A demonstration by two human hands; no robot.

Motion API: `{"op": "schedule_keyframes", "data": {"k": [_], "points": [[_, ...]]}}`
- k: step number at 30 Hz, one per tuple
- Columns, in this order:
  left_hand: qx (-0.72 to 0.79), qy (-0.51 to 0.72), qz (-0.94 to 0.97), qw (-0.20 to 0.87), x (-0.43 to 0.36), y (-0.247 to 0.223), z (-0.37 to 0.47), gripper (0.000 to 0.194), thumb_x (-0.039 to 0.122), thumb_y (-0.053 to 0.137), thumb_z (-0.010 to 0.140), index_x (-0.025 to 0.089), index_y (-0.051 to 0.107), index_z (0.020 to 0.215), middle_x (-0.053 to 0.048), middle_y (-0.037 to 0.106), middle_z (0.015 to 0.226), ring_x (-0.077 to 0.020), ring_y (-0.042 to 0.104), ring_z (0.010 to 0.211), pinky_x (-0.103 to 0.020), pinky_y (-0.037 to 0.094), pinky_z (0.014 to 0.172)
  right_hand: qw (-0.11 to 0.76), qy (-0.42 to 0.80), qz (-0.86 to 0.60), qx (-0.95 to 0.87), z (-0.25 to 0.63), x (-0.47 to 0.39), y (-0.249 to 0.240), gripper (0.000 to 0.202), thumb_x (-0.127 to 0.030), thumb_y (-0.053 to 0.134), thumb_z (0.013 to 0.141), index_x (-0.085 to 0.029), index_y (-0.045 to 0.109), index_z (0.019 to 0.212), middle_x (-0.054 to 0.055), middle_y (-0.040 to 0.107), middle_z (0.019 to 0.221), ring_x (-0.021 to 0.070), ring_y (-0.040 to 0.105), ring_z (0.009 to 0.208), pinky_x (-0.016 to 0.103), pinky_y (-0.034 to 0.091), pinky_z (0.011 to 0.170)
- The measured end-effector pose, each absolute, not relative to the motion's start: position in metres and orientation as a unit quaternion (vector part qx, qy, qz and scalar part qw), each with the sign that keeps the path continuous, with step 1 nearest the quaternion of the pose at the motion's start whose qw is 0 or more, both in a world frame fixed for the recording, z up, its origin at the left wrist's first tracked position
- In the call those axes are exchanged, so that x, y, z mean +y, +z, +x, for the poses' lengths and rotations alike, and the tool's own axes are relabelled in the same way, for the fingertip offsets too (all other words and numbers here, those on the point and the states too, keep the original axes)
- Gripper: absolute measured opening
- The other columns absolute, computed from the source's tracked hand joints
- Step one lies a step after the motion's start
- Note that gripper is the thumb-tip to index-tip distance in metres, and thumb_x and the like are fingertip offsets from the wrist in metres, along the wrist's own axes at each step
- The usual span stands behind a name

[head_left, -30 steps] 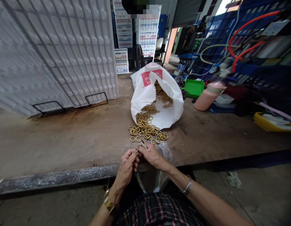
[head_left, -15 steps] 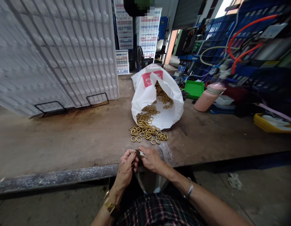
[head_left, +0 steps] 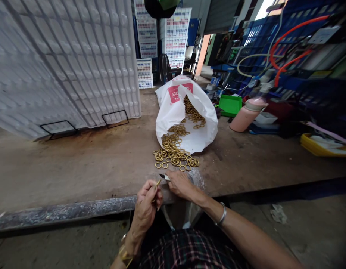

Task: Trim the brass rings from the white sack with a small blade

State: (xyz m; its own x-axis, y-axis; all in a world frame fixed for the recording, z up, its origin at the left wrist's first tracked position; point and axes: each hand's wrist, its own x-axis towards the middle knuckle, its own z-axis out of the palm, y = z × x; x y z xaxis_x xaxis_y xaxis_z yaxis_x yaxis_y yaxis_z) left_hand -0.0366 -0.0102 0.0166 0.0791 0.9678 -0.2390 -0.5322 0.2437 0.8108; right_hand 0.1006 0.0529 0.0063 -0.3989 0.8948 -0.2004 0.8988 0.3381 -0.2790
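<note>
Rings [head_left: 174,155] of brass colour lie in a loose heap on the desk [head_left: 91,164], spilling from the mouth of a white bag [head_left: 200,127] that lies on its side at the middle, with more rings inside it. The left hand [head_left: 146,203] pinches one ring [head_left: 157,183] edge-on between thumb and fingertips at the near edge of the desk. The right hand [head_left: 180,184], just to its right, is closed on a small blade [head_left: 164,176] whose tip points left, close to the ring but apart from it. Judging by the pile, most of the work seems left: many rings wait in the heap and bag, and no finished lot shows on the desk. A clear bag [head_left: 178,215] hangs below the desk edge between the arms; its contents cannot be made out.
</note>
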Motion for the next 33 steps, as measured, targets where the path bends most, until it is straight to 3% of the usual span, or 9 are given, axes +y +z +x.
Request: {"op": "schedule_keyframes", "data": {"k": [7, 16, 20, 24, 27, 29, 33], "points": [[0.36, 0.577, 0.173, 0.713, -0.006, 0.017, -0.046, 0.032, 0.04, 0.064, 0.074, 0.015, 0.045, 0.066, 0.0, 0.053, 0.066, -0.0058, 0.042, 0.046, -0.015, 0.029, 0.038, -0.077, -0.099, 0.574, 0.809, 0.076, 0.067, 0.003, 0.03, -0.013, 0.042, 0.074, -0.019, 0.049, 0.103, 0.006, 0.063, 0.084, 0.0195, 0.059, 0.076, 0.028, 0.036, 0.064], [0.317, 0.569, 0.106, 0.752, -0.003, 0.006, -0.054, 0.027, 0.023, 0.07, 0.066, 0.017, 0.055, 0.088, 0.0, 0.054, 0.067, -0.0069, 0.045, 0.049, -0.015, 0.031, 0.039, -0.04, -0.054, 0.587, 0.807, 0.062, 0.074, 0.002, 0.024, -0.014, 0.034, 0.084, -0.02, 0.05, 0.1, 0.007, 0.062, 0.092, 0.02, 0.06, 0.075, 0.029, 0.039, 0.062], [0.311, 0.565, 0.056, 0.762, 0.001, 0.004, -0.057, 0.021, 0.022, 0.072, 0.065, 0.012, 0.057, 0.076, -0.004, 0.057, 0.073, -0.0102, 0.052, 0.061, -0.016, 0.037, 0.043, -0.045, -0.071, 0.585, 0.807, 0.065, 0.076, 0.0, 0.025, -0.012, 0.034, 0.082, -0.018, 0.052, 0.099, 0.008, 0.063, 0.091, 0.0198, 0.059, 0.074, 0.028, 0.037, 0.061], [0.33, 0.573, 0.033, 0.75, 0.005, 0.003, -0.059, 0.019, 0.019, 0.072, 0.063, 0.012, 0.055, 0.069, -0.005, 0.059, 0.075, -0.0125, 0.055, 0.066, -0.016, 0.038, 0.042, -0.086, -0.111, 0.568, 0.811, 0.077, 0.077, -0.007, 0.027, -0.01, 0.042, 0.075, -0.016, 0.052, 0.099, 0.008, 0.062, 0.09, 0.0184, 0.057, 0.077, 0.027, 0.035, 0.064], [0.344, 0.573, 0.047, 0.742, 0.007, 0.005, -0.057, 0.024, 0.019, 0.074, 0.06, 0.013, 0.053, 0.07, -0.003, 0.058, 0.073, -0.0105, 0.054, 0.063, -0.014, 0.035, 0.041, -0.137, -0.169, 0.563, 0.797, 0.087, 0.074, -0.009, 0.018, -0.013, 0.043, 0.076, -0.016, 0.054, 0.09, 0.005, 0.061, 0.079, 0.016, 0.053, 0.072, 0.025, 0.033, 0.063], [0.374, 0.568, 0.096, 0.726, 0.009, 0.006, -0.053, 0.03, 0.024, 0.075, 0.06, 0.014, 0.052, 0.074, 0.0, 0.055, 0.069, -0.0078, 0.051, 0.057, -0.012, 0.031, 0.038, -0.189, -0.238, 0.544, 0.782, 0.093, 0.072, -0.006, 0.011, -0.019, 0.042, 0.08, -0.017, 0.052, 0.079, 0.002, 0.056, 0.071, 0.0138, 0.049, 0.066, 0.024, 0.032, 0.061], [0.472, 0.548, 0.224, 0.653, 0.011, 0.004, -0.043, 0.044, 0.037, 0.072, 0.063, 0.016, 0.05, 0.095, 0.004, 0.052, 0.063, -0.0055, 0.043, 0.046, -0.012, 0.028, 0.035, -0.276, -0.405, 0.486, 0.724, 0.101, 0.063, 0.008, 0.017, -0.027, 0.042, 0.08, -0.017, 0.047, 0.067, -0.003, 0.045, 0.061, 0.0105, 0.041, 0.06, 0.021, 0.031, 0.057]]}}
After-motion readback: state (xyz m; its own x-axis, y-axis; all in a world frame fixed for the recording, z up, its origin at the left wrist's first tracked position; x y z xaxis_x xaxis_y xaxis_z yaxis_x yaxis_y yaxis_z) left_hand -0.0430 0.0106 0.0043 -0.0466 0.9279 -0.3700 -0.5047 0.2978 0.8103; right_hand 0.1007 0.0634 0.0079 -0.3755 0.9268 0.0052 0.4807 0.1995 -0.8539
